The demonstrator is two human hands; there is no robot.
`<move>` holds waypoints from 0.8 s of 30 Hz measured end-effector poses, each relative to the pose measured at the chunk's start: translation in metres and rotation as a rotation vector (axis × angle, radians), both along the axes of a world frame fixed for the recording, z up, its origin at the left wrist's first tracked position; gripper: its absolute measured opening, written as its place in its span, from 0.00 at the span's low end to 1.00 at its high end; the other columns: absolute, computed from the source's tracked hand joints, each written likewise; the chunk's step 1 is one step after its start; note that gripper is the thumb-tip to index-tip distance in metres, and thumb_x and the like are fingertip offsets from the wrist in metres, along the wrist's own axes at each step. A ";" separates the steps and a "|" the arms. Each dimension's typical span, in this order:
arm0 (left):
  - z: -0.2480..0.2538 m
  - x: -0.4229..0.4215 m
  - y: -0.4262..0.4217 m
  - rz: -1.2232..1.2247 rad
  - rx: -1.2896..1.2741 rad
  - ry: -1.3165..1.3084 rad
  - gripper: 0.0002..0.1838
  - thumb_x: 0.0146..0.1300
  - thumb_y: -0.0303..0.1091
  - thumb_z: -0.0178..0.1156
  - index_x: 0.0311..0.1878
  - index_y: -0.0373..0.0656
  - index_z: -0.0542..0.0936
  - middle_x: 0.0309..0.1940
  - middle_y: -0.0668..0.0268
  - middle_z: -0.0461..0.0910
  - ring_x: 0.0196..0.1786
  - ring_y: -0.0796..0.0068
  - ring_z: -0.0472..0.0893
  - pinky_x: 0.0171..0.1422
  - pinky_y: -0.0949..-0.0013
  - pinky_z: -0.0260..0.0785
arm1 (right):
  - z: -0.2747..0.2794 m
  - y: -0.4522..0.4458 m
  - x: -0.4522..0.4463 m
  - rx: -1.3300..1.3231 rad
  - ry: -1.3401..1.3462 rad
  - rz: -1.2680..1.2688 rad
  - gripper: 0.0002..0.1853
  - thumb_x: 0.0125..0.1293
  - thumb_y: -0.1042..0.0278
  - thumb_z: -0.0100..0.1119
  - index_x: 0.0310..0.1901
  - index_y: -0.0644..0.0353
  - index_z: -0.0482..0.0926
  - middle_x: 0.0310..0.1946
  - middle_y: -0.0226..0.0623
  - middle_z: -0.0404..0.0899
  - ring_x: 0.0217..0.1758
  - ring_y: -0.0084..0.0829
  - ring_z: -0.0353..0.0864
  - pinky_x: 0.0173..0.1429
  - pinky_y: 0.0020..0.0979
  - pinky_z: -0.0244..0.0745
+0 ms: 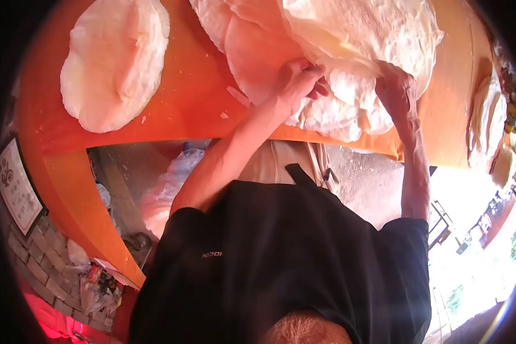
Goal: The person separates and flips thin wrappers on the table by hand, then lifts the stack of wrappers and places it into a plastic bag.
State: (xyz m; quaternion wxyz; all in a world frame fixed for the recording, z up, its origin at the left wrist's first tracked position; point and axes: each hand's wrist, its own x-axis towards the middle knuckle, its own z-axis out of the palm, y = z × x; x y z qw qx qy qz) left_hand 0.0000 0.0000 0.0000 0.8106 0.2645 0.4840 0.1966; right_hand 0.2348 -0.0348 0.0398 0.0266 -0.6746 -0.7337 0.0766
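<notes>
Large thin pale flatbread-like sheets [378, 34] lie in an overlapping heap on the orange table covering [195, 103]. At the heap's near edge, my left hand [301, 83] has its fingers curled by the rim of the upper sheet; whether it grips the sheet is hard to tell. My right hand [397, 89] pinches the edge of that same sheet, which is lifted and stretched between both hands. Crumpled layers [344, 109] sit beneath, close to the table's front edge. A separate oval sheet [106, 69] lies flat at the far left, with a raised fold along it.
More folded sheets [487, 120] are at the right end of the table. Small flakes lie on the orange surface. Below the table edge is a clear plastic bag [172, 183]. A framed sign [20, 186] and a brick surface [46, 264] are at the left.
</notes>
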 end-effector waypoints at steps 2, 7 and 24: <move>-0.002 0.003 0.002 0.021 0.064 -0.036 0.13 0.67 0.38 0.56 0.44 0.36 0.76 0.33 0.63 0.82 0.27 0.72 0.83 0.27 0.75 0.68 | 0.015 0.000 -0.003 0.122 0.025 0.031 0.18 0.51 0.78 0.55 0.45 0.54 0.82 0.32 0.40 0.83 0.34 0.40 0.83 0.40 0.36 0.79; 0.001 -0.040 0.027 0.252 0.150 -0.048 0.11 0.67 0.37 0.55 0.43 0.38 0.77 0.34 0.62 0.81 0.30 0.71 0.83 0.30 0.71 0.74 | 0.069 -0.001 0.027 0.418 -0.020 -0.100 0.17 0.52 0.80 0.54 0.42 0.55 0.83 0.32 0.38 0.83 0.32 0.41 0.82 0.40 0.36 0.79; 0.012 -0.049 -0.015 0.312 -0.234 -0.653 0.34 0.69 0.62 0.40 0.57 0.38 0.71 0.50 0.51 0.77 0.49 0.48 0.79 0.57 0.42 0.71 | 0.015 -0.037 -0.107 0.042 0.312 0.028 0.31 0.50 0.54 0.70 0.56 0.53 0.74 0.39 0.44 0.76 0.44 0.47 0.77 0.43 0.43 0.75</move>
